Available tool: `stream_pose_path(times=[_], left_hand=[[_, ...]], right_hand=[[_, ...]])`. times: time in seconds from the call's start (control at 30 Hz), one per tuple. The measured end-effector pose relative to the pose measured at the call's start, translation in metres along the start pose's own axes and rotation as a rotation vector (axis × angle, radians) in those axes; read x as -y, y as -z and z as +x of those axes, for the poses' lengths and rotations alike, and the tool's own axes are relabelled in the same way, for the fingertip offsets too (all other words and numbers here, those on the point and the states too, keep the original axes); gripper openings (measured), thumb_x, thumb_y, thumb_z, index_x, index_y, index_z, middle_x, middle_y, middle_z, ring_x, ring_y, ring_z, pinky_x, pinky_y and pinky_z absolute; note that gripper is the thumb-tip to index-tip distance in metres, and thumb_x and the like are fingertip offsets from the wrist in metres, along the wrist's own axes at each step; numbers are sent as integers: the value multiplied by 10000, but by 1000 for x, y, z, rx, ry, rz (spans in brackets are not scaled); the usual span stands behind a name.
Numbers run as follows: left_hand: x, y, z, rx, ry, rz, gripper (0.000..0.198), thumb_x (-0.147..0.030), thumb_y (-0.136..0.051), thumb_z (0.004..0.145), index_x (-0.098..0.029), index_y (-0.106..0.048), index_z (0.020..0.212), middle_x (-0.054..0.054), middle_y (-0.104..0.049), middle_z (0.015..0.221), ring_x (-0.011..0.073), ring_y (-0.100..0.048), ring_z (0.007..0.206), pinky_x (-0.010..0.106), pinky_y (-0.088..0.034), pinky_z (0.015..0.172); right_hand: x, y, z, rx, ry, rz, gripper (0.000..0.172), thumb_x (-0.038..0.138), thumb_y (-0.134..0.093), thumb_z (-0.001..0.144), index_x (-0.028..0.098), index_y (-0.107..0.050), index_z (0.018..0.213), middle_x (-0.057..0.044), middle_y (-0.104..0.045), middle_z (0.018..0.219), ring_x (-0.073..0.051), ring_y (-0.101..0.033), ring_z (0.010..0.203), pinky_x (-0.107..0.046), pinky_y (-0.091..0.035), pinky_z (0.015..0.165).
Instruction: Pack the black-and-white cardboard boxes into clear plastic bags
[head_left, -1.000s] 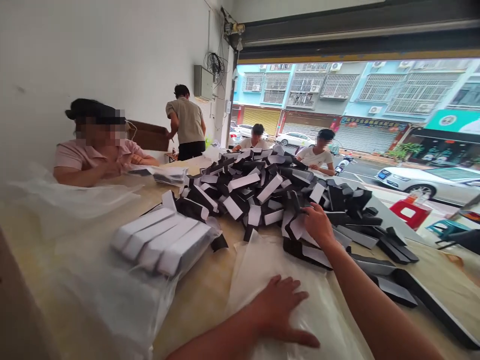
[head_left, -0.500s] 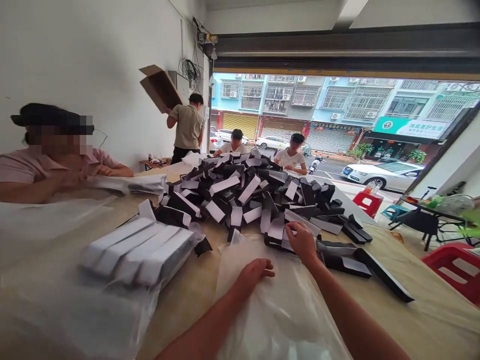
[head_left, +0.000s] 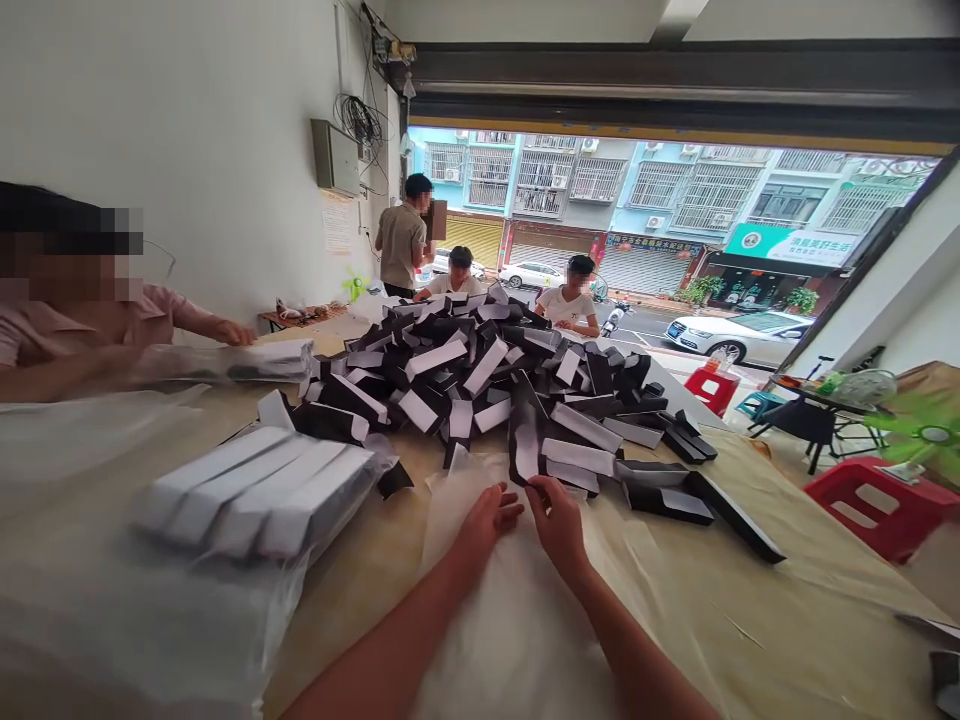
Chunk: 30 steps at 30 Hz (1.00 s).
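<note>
A tall heap of black boxes with white sleeves (head_left: 480,370) covers the middle of the table. My right hand (head_left: 559,520) pinches the lower end of one black box (head_left: 525,447), which stands nearly upright at the heap's near edge. Beside it, my left hand (head_left: 487,518) lies with curled fingers on the mouth of a clear plastic bag (head_left: 487,620) spread flat in front of me. The two hands almost touch.
A filled bag of white-sleeved boxes (head_left: 262,490) lies at the left. A person in pink (head_left: 90,330) handles another bag at the far left. Three more people (head_left: 570,305) are at the table's far end. Red stools (head_left: 870,500) stand at the right, by the open shopfront.
My right hand has drawn a black box out of the heap toward me. My left hand has slid forward on the bag to meet it. The standing person has put down the cardboard box.
</note>
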<state>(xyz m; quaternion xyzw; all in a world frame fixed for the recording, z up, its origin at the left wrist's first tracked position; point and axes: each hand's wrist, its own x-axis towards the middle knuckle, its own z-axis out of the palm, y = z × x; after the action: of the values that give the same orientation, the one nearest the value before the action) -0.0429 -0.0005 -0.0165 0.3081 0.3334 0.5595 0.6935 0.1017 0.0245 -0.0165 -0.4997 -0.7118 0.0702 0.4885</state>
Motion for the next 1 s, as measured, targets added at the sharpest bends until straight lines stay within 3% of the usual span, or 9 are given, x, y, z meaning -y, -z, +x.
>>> stream_pose_path(times=[0.1,0.23,0.5,0.63,0.83,1.0], left_hand=[[-5,-2,2,-11,33,-99,520,-660,-620,818,-202,-635,1065,81,-691,1068,217,-666,1001,354,-479,922],[-12,-4,-1,48,-3,-151,523,-652,-626,819,-196,-662,1073,81,-711,1067,243,-645,1026,371,-505,901],[-10,-2,-2,78,-46,-116,496,-606,-750,736,-149,-692,919,74,-727,851,250,-656,942,347,-498,825],[-9,-3,-1,91,-41,-84,453,-550,-800,708,-144,-690,878,51,-718,802,198,-657,832,310,-491,790],[-11,-4,-3,61,-54,-59,415,-460,-857,666,-169,-692,912,33,-712,902,159,-634,850,277,-468,797],[-10,-4,-5,88,-70,-9,385,-428,-866,660,-177,-675,880,30,-698,892,162,-632,860,293,-462,838]], right_hand=[[5,2,-18,64,51,79,175,308,-475,958,228,-630,942,-53,-695,886,-188,-659,739,-296,-535,652],[8,6,-33,182,102,140,147,259,-483,961,253,-629,944,-19,-685,889,-169,-660,757,-277,-526,677],[19,15,-33,244,86,122,138,273,-495,951,234,-626,932,-5,-618,807,-144,-584,662,-256,-469,608],[21,21,-30,204,93,120,203,363,-520,945,219,-663,928,-9,-568,776,-149,-554,651,-279,-469,626],[17,21,-28,2,125,74,210,383,-569,920,238,-721,920,-77,-600,957,-241,-578,934,-410,-465,849],[17,19,-27,6,149,137,168,316,-566,918,235,-676,821,-49,-643,830,-225,-577,824,-400,-459,792]])
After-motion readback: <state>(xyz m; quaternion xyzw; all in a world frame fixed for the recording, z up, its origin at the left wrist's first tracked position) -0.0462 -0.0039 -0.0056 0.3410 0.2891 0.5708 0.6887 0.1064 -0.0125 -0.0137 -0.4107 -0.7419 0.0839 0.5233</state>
